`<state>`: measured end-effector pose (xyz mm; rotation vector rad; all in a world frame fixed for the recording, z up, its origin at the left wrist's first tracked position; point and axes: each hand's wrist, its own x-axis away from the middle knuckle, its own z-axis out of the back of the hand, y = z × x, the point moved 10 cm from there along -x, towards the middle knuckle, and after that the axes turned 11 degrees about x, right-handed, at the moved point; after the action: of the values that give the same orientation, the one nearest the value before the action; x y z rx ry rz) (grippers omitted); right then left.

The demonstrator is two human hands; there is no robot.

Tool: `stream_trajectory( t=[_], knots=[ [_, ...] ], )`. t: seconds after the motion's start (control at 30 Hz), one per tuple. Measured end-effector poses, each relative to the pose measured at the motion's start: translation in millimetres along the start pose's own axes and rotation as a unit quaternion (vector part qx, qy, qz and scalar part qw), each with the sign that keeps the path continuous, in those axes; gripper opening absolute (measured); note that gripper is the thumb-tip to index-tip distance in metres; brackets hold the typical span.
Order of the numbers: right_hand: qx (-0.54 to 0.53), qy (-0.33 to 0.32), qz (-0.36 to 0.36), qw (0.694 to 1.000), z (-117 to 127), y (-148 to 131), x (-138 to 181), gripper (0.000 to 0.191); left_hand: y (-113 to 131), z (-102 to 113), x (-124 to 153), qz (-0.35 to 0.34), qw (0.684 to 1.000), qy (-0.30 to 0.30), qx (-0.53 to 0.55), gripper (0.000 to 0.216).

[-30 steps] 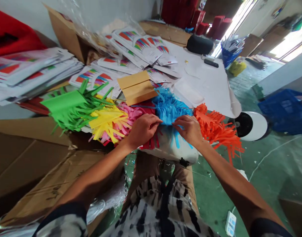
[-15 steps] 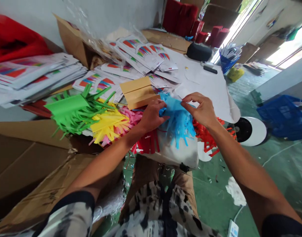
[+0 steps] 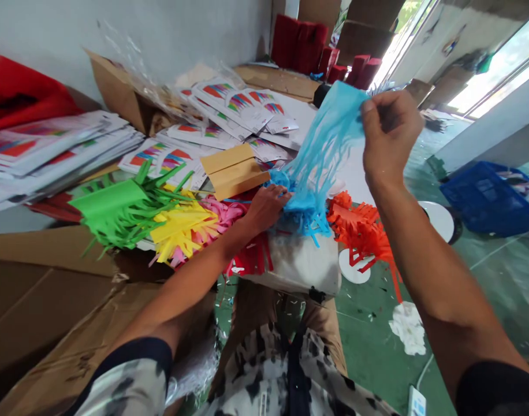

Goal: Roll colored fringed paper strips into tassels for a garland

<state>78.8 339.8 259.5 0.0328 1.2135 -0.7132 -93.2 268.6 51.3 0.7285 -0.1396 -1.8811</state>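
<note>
My right hand [image 3: 388, 136] is raised above the table, pinching the top edge of a blue fringed paper sheet [image 3: 329, 138] whose strips hang down. My left hand [image 3: 267, 208] rests lower, fingers closed on the blue fringed paper pile [image 3: 301, 205] at the table's near edge. Beside that pile lie an orange fringe pile [image 3: 362, 228] to the right, red fringe [image 3: 256, 260] below, and pink [image 3: 223, 211], yellow [image 3: 182, 222] and green [image 3: 117, 205] fringe piles to the left.
Tan folded cards [image 3: 232, 167] lie behind the piles. Stacks of printed packets [image 3: 52, 147] and scattered ones [image 3: 234, 107] cover the white table [image 3: 355, 173]. Cardboard boxes [image 3: 43, 294] stand at left, a blue crate [image 3: 485, 196] at right on the green floor.
My right hand has lifted a blue fringed sheet up and to the right, off the pile. My left hand has stayed down on the blue pile.
</note>
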Motion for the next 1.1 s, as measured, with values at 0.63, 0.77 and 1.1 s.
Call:
stream_trajectory(
  t=[0.63,0.77,1.1],
  knots=[
    [0.031,0.131,-0.079,0.988,148.3,27.8,55.6,0.03,-34.9,-5.9,-19.2,0.25,0.962,-0.02,0.11,0.023],
    [0.139,0.04,-0.15,0.978,152.7,31.1,63.4,0.032,6.0,13.5,-29.5,0.041,0.996,0.074,0.03,0.059],
    [0.168,-0.003,-0.207,0.964,168.1,34.8,84.5,0.023,38.0,-50.1,-0.8,-0.16,0.982,-0.101,-0.008,0.043]
  ],
)
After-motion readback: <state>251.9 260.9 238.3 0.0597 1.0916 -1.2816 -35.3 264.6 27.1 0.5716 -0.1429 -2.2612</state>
